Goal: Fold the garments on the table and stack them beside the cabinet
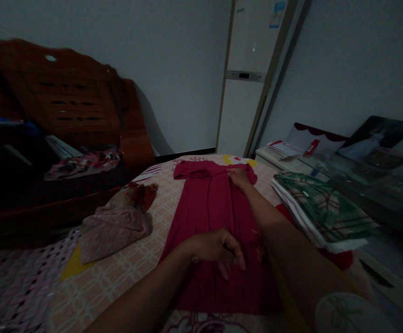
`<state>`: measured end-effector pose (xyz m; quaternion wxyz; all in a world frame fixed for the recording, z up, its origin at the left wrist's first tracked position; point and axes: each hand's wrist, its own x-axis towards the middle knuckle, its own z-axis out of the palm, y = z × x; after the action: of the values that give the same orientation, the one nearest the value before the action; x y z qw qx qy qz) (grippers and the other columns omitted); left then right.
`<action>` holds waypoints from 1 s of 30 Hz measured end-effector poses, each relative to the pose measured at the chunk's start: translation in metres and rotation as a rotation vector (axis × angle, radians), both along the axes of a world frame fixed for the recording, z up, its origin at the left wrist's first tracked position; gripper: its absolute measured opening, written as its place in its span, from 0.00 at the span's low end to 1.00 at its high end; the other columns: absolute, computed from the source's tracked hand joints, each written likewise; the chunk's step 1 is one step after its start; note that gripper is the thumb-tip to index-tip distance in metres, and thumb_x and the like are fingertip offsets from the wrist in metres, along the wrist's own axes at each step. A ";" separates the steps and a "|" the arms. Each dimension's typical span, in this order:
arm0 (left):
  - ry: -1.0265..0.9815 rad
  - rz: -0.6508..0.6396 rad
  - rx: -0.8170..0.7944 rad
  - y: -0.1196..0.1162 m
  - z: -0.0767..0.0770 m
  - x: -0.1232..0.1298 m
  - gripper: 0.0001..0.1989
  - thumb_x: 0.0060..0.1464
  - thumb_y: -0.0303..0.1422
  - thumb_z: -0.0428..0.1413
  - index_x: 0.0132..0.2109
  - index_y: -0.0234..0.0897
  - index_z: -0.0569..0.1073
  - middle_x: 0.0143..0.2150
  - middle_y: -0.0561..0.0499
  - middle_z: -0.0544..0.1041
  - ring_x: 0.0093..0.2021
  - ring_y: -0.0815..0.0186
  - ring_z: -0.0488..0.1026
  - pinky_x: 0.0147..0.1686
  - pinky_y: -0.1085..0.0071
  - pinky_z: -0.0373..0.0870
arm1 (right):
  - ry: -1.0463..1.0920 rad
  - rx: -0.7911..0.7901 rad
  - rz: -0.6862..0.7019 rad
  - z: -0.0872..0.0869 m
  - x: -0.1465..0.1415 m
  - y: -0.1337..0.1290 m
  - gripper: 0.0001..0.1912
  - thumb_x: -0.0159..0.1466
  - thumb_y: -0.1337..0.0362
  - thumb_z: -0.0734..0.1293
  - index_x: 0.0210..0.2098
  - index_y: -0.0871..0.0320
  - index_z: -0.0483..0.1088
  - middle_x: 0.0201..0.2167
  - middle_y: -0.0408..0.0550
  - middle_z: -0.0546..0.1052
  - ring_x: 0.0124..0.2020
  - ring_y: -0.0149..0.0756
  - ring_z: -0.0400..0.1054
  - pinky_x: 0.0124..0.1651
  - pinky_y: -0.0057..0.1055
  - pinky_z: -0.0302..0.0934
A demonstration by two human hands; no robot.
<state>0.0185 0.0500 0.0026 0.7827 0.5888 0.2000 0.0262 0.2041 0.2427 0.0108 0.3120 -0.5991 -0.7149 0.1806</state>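
Note:
A dark pink dress (201, 203) lies lengthwise on the table, its short-sleeved top at the far end and its hem toward me. Some orange-brown decoration shows on its right side, partly behind my right forearm. My right hand (238, 177) reaches to the far end, its fingers closed on the cloth near the right shoulder. Over the lower half of the dress is my left hand (218, 252), fingers loosely bent and apart, with nothing in them. Whether its fingertips touch the fabric is hard to tell in the dim light.
The table has a patterned tablecloth (125, 282). A crumpled pinkish cloth (116, 231) lies left; a folded green plaid garment (322, 203) tops a stack at right. A wooden bench (72, 101), a woven pink seat (17, 282), a tall air conditioner (244, 111) and a glass-topped cabinet (378, 171) stand around.

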 end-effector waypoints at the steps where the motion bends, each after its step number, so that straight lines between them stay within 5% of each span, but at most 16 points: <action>1: 0.003 -0.022 -0.006 0.001 0.000 -0.002 0.08 0.47 0.29 0.60 0.36 0.36 0.82 0.25 0.54 0.74 0.21 0.74 0.70 0.26 0.75 0.75 | 0.004 -0.017 0.025 -0.001 -0.002 -0.001 0.20 0.61 0.73 0.61 0.49 0.63 0.77 0.52 0.55 0.77 0.56 0.41 0.70 0.61 0.38 0.58; 6: 0.082 -0.182 -0.019 0.007 -0.007 -0.011 0.07 0.48 0.32 0.62 0.35 0.35 0.81 0.25 0.52 0.77 0.21 0.69 0.76 0.22 0.76 0.73 | 0.044 -0.097 0.117 -0.005 -0.004 -0.015 0.22 0.60 0.71 0.62 0.53 0.55 0.75 0.54 0.49 0.76 0.56 0.37 0.69 0.62 0.40 0.58; 11: 0.126 -0.283 -0.015 0.013 -0.012 -0.015 0.12 0.47 0.38 0.65 0.38 0.36 0.81 0.24 0.51 0.78 0.22 0.66 0.77 0.22 0.74 0.74 | 0.216 -0.069 0.055 -0.002 0.021 -0.038 0.23 0.60 0.72 0.61 0.52 0.60 0.76 0.53 0.51 0.77 0.53 0.38 0.71 0.60 0.39 0.60; 19: 0.144 -0.433 0.056 0.004 0.005 -0.010 0.19 0.49 0.46 0.64 0.44 0.40 0.81 0.29 0.50 0.80 0.21 0.65 0.76 0.18 0.73 0.72 | 0.191 -0.049 0.033 -0.014 0.059 -0.119 0.20 0.59 0.69 0.61 0.48 0.56 0.77 0.50 0.50 0.79 0.52 0.41 0.72 0.59 0.44 0.61; 22: 0.133 -0.264 0.149 0.008 0.017 -0.020 0.20 0.48 0.46 0.64 0.45 0.39 0.80 0.34 0.49 0.81 0.22 0.66 0.76 0.20 0.74 0.72 | 0.081 0.011 0.154 -0.024 0.058 -0.148 0.20 0.62 0.64 0.61 0.51 0.56 0.76 0.53 0.52 0.77 0.55 0.42 0.70 0.60 0.44 0.60; 25: 0.108 0.047 0.350 0.023 0.019 -0.035 0.20 0.51 0.46 0.62 0.43 0.35 0.80 0.35 0.46 0.81 0.27 0.65 0.78 0.27 0.72 0.74 | -0.087 0.077 0.236 -0.036 0.046 -0.169 0.23 0.66 0.58 0.60 0.57 0.57 0.71 0.59 0.56 0.71 0.61 0.44 0.64 0.64 0.45 0.56; 28: 0.114 0.439 0.763 0.041 0.004 -0.046 0.20 0.55 0.44 0.57 0.47 0.33 0.79 0.43 0.41 0.81 0.41 0.58 0.79 0.43 0.63 0.75 | -0.304 0.097 0.232 -0.048 0.032 -0.183 0.27 0.68 0.53 0.60 0.62 0.60 0.66 0.65 0.60 0.64 0.66 0.48 0.56 0.67 0.48 0.49; 30: 0.234 0.598 1.087 0.050 -0.011 -0.050 0.22 0.57 0.41 0.55 0.54 0.34 0.75 0.55 0.38 0.76 0.55 0.54 0.73 0.57 0.56 0.67 | -0.427 0.093 0.208 -0.052 0.025 -0.188 0.29 0.68 0.51 0.59 0.64 0.59 0.63 0.67 0.60 0.59 0.68 0.50 0.52 0.68 0.50 0.46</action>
<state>-0.0313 0.0995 -0.0088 0.3035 0.8200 0.3982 0.2773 0.2290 0.0546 -0.0417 0.1607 -0.5317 -0.8302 0.0482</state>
